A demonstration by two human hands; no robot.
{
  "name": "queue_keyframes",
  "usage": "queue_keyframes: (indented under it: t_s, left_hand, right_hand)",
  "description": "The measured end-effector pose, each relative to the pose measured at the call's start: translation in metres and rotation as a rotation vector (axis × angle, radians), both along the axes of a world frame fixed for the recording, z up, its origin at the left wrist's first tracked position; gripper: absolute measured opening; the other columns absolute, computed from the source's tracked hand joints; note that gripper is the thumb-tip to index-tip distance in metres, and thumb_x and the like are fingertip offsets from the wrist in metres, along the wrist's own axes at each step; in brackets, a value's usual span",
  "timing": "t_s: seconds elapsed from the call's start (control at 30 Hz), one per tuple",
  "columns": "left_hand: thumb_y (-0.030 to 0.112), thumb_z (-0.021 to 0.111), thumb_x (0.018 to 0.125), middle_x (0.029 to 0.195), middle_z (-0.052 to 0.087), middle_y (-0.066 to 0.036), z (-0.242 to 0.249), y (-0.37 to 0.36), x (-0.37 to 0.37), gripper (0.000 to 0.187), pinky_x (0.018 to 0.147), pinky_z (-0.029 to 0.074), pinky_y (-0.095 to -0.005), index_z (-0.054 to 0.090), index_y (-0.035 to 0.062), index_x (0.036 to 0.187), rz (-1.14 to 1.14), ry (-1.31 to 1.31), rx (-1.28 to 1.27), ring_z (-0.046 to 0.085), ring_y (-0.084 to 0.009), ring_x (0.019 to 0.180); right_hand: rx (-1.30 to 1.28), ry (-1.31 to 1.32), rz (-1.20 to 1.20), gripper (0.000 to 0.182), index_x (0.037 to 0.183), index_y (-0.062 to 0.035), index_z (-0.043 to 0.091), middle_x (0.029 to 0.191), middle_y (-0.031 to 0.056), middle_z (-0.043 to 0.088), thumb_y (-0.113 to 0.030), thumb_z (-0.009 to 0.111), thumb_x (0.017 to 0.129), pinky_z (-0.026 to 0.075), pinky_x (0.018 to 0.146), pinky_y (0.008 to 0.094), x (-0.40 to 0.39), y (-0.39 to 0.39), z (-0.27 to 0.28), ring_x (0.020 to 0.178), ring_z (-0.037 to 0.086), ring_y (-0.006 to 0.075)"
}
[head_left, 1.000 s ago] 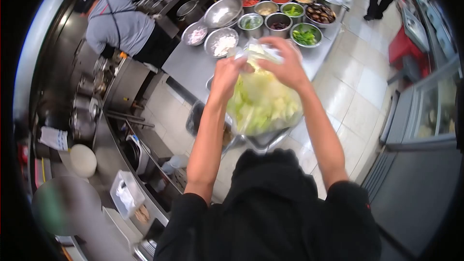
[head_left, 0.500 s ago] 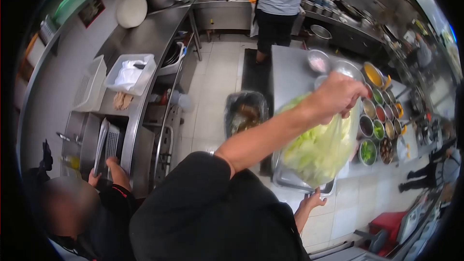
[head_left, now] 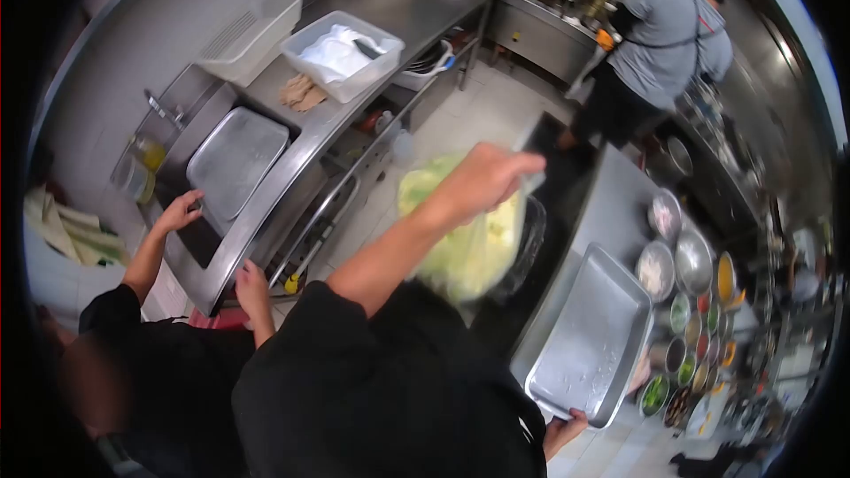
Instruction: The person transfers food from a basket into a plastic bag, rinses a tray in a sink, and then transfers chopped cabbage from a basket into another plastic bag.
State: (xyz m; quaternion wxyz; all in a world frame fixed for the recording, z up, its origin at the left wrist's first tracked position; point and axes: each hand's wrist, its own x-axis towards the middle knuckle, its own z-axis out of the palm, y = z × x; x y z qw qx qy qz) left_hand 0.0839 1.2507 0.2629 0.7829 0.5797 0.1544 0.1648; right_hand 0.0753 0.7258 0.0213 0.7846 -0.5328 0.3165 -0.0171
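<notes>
A clear plastic bag of cut lettuce [head_left: 469, 252] hangs over the aisle, its top gathered in the closed fingers of my left hand [head_left: 487, 181]. At the lower right, my right hand [head_left: 565, 432] grips the near edge of a metal tray [head_left: 591, 336], which holds no food, only what look like drops of water. The tray lies at the edge of the steel table [head_left: 611, 179]. Behind the hanging bag is a bin with a black liner [head_left: 531, 243], partly hidden by it.
A co-worker at the left reaches toward a sink holding another metal tray [head_left: 237, 162]. A white tub [head_left: 343, 57] with cloth stands on the counter. Bowls of ingredients [head_left: 693, 263] line the table's right side. Another person in grey [head_left: 664, 40] stands at the back.
My view has turned left. The lettuce bag has moved left, away from over the metal tray, out over the aisle. The co-worker's hands have come apart, and a tray now lies in the sink.
</notes>
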Motion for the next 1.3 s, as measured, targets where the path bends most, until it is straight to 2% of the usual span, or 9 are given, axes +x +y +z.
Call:
queue_keyframes:
  t_s: [0.23, 0.37, 0.63, 0.77, 0.9, 1.1, 1.17, 1.2, 1.3]
  left_hand:
    - [0.037, 0.057, 0.084, 0.045, 0.038, 0.001, -0.117, 0.088, -0.048, 0.047, 0.045, 0.026, -0.0345, 0.048, 0.0053, 0.051, 0.333, 0.405, 0.080, 0.031, -0.0126, 0.042]
    - [0.036, 0.061, 0.083, 0.045, 0.036, 0.003, -0.158, 0.123, -0.071, 0.045, 0.043, 0.024, -0.0312, 0.045, 0.0122, 0.048, 0.425, 0.395, -0.018, 0.032, -0.0103, 0.041]
    - [0.035, 0.066, 0.080, 0.044, 0.042, -0.002, -0.229, 0.149, -0.101, 0.047, 0.044, 0.032, -0.0326, 0.047, 0.0078, 0.047, 0.482, 0.586, -0.097, 0.039, -0.0137, 0.041]
    - [0.029, 0.058, 0.086, 0.051, 0.046, -0.003, -0.251, 0.133, -0.122, 0.034, 0.047, 0.038, -0.0338, 0.064, -0.0025, 0.073, 0.532, 0.516, 0.016, 0.043, -0.0157, 0.047]
    - [0.038, 0.053, 0.089, 0.108, 0.062, -0.020, -0.282, 0.125, -0.132, 0.053, 0.093, 0.047, -0.0363, 0.052, -0.0037, 0.122, 0.481, 0.474, 0.017, 0.058, -0.0268, 0.108]
    - [0.044, 0.055, 0.088, 0.092, 0.064, -0.020, -0.292, 0.127, -0.114, 0.052, 0.085, 0.049, -0.0366, 0.060, -0.0043, 0.107, 0.683, 0.447, 0.218, 0.063, -0.0258, 0.096]
    - [0.047, 0.057, 0.086, 0.079, 0.065, -0.021, -0.263, 0.142, -0.128, 0.051, 0.076, 0.049, -0.0367, 0.066, -0.0035, 0.090, 0.368, 0.790, -0.059, 0.065, -0.0260, 0.085]
    - [0.053, 0.054, 0.084, 0.087, 0.064, -0.025, -0.261, 0.143, -0.133, 0.058, 0.076, 0.047, -0.0425, 0.065, -0.0045, 0.087, 0.344, 0.774, -0.046, 0.062, -0.0382, 0.079]
    - [0.050, 0.052, 0.086, 0.079, 0.063, -0.026, -0.302, 0.135, -0.133, 0.057, 0.075, 0.046, -0.0437, 0.065, -0.0052, 0.079, 0.442, 0.638, 0.050, 0.062, -0.0394, 0.077]
  right_hand:
    - [0.061, -0.061, 0.228, 0.040, 0.095, 0.0037, 0.059, 0.107, 0.0132, 0.059, -0.011, 0.049, 0.059, 0.044, 0.096, 0.0431, 0.040, 0.119, 0.088, 0.104, 0.055, 0.0276]
    - [0.082, -0.056, 0.296, 0.007, 0.070, -0.0034, 0.053, 0.077, 0.0053, 0.054, -0.004, 0.051, 0.063, 0.047, 0.080, 0.0346, 0.075, 0.189, 0.098, 0.077, 0.055, 0.0210]
    - [0.017, -0.035, 0.615, 0.008, 0.071, -0.0042, 0.053, 0.074, 0.0061, 0.053, -0.006, 0.051, 0.064, 0.047, 0.074, 0.0325, 0.129, 0.370, 0.108, 0.073, 0.055, 0.0204]
    - [0.011, -0.061, 0.897, 0.013, 0.074, -0.0014, 0.054, 0.076, 0.0064, 0.054, -0.004, 0.051, 0.062, 0.046, 0.073, 0.0320, 0.133, 0.467, 0.097, 0.074, 0.055, 0.0211]
    - [0.098, 0.018, 1.132, 0.030, 0.089, 0.0052, 0.057, 0.087, 0.0077, 0.056, 0.004, 0.054, 0.060, 0.045, 0.077, 0.0334, 0.109, 0.569, 0.087, 0.079, 0.056, 0.0219]
    - [0.068, 0.195, 1.668, 0.016, 0.087, -0.0029, 0.057, 0.093, 0.0063, 0.057, -0.003, 0.055, 0.072, 0.045, 0.079, 0.0327, 0.017, 0.710, 0.068, 0.089, 0.055, 0.0195]
    - [0.042, 0.228, 1.741, 0.029, 0.095, 0.0022, 0.057, 0.089, 0.0095, 0.056, -0.004, 0.061, 0.066, 0.052, 0.062, 0.0358, -0.019, 0.738, 0.065, 0.075, 0.057, 0.0231]
    - [0.027, 0.246, 1.786, 0.027, 0.093, 0.0021, 0.057, 0.089, 0.0099, 0.056, -0.005, 0.061, 0.067, 0.053, 0.059, 0.0349, -0.035, 0.749, 0.062, 0.073, 0.057, 0.0228]
    - [-0.068, 0.269, 1.901, 0.023, 0.090, 0.0012, 0.057, 0.088, 0.0105, 0.057, -0.010, 0.061, 0.070, 0.056, 0.059, 0.0357, -0.072, 0.774, 0.033, 0.071, 0.059, 0.0223]
